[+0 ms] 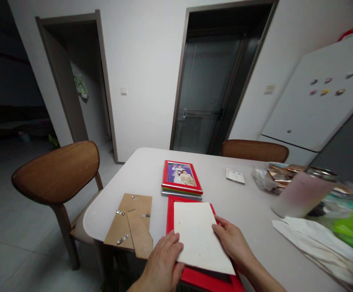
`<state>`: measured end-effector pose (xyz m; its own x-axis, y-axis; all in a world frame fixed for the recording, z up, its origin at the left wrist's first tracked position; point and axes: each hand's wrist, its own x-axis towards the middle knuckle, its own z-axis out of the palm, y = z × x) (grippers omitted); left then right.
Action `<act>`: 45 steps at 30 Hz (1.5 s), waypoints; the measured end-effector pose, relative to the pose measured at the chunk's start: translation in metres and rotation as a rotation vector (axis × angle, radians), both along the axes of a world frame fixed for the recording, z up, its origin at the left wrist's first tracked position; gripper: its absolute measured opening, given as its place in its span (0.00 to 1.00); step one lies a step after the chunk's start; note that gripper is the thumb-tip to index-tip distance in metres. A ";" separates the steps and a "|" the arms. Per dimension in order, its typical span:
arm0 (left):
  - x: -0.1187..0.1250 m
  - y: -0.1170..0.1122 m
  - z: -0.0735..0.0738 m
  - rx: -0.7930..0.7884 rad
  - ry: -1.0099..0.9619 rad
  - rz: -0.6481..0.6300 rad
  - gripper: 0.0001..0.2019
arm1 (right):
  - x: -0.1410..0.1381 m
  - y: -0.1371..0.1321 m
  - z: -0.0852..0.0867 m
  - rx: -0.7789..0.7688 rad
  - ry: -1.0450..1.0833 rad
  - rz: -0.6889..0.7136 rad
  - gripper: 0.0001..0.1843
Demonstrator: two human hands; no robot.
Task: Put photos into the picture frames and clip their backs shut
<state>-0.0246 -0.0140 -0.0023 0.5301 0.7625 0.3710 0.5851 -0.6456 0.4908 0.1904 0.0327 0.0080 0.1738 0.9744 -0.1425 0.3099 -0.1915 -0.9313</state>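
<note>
both hands on the white sheet

the white sheet [199, 235] lies on the red frame [170, 215] at the near edge of the table [249, 211], its long axis running away from the person; the left hand [164, 259] rests flat and open on its near left corner; the right hand [232, 241] touches the right edge, though a pinch cannot be told; the hands flank it, apart; a backing board [132, 223] lies left.

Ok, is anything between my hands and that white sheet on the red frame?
Nothing visible. The left hand and right hand touch the white sheet at its sides. The backing board lies apart, to the left.
</note>
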 end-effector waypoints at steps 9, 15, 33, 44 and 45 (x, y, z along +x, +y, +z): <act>0.010 0.001 0.014 -0.091 0.205 -0.048 0.21 | -0.009 0.000 0.005 0.120 -1.011 0.087 0.17; -0.058 -0.004 0.010 0.043 0.112 0.027 0.29 | -0.016 -0.004 0.011 0.185 -1.008 0.088 0.22; -0.116 0.003 0.016 0.277 0.125 0.262 0.16 | -0.132 -0.024 0.031 0.440 -0.515 0.469 0.25; 0.012 0.007 0.020 -0.028 0.182 -0.038 0.20 | 0.002 -0.053 0.003 0.275 -0.711 0.304 0.22; 0.013 0.008 0.018 -0.053 0.208 -0.025 0.20 | 0.002 -0.051 0.001 0.292 -0.727 0.304 0.22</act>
